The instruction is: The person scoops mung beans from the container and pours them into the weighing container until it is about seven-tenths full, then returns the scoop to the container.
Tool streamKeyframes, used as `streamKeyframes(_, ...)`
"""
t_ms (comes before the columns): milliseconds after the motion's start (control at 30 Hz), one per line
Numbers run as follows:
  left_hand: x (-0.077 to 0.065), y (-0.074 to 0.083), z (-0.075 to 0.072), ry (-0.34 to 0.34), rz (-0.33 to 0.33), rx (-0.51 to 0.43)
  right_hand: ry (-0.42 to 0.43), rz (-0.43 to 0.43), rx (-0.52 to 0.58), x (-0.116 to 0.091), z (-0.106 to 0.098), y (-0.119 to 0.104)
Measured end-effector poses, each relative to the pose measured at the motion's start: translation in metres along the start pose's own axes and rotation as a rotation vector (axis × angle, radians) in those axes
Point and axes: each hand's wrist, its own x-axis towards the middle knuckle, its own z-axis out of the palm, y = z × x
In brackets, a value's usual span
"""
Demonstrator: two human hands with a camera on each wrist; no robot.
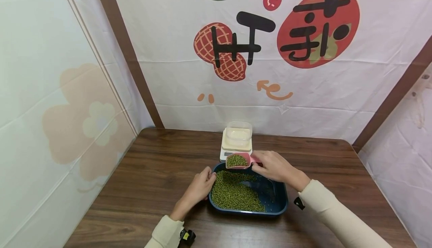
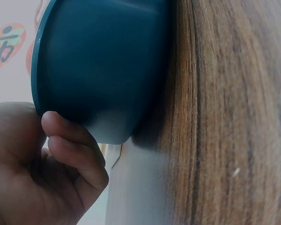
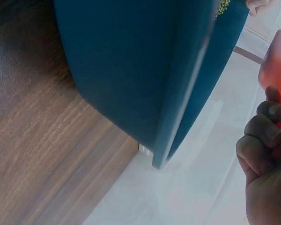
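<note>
My right hand (image 1: 272, 166) grips the handle of a pink scoop (image 1: 249, 159) heaped with green mung beans (image 1: 237, 160). The scoop hangs above the far rim of a dark blue tub (image 1: 277, 212). Mung beans (image 1: 236, 195) lie in the tub, mostly on its left side. At the tub's left rim, my left hand (image 1: 200, 185) pinches the edge between thumb and curled fingers; the left wrist view shows those fingers (image 2: 75, 145) against the outer wall. In the right wrist view, curled fingers wrap the scoop's handle, and the bowl (image 3: 276, 61) is partly cut off.
Behind the tub stands a white kitchen scale (image 1: 223, 153) with a clear plastic container (image 1: 239, 132) on it. All of this is on a brown wooden table (image 1: 141, 188). A printed white curtain (image 1: 175, 71) hangs behind the table's far edge.
</note>
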Motion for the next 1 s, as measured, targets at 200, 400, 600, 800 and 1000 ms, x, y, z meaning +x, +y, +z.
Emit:
streamKeyframes(200, 0.0, -0.001, -0.001, 0.001, 0.0, 0.005, 0.029, 0.009, 0.013, 0.003, -0.003, 0.004)
streamKeyframes(400, 0.0, -0.002, -0.001, -0.006, -0.005, 0.0, 0.043, 0.021, 0.01, 0.007, -0.002, 0.009)
streamKeyframes(600, -0.001, -0.002, -0.001, -0.011, -0.001, -0.005, 0.049, 0.035, 0.01, 0.009, -0.003, 0.012)
streamKeyframes(800, -0.001, -0.001, -0.001, -0.009, 0.003, -0.009, 0.044, 0.059, 0.021, 0.012, -0.004, 0.015)
streamKeyframes(1000, -0.002, -0.001, -0.002, -0.006, 0.004, -0.004, 0.049, 0.072, 0.034, 0.016, -0.004, 0.019)
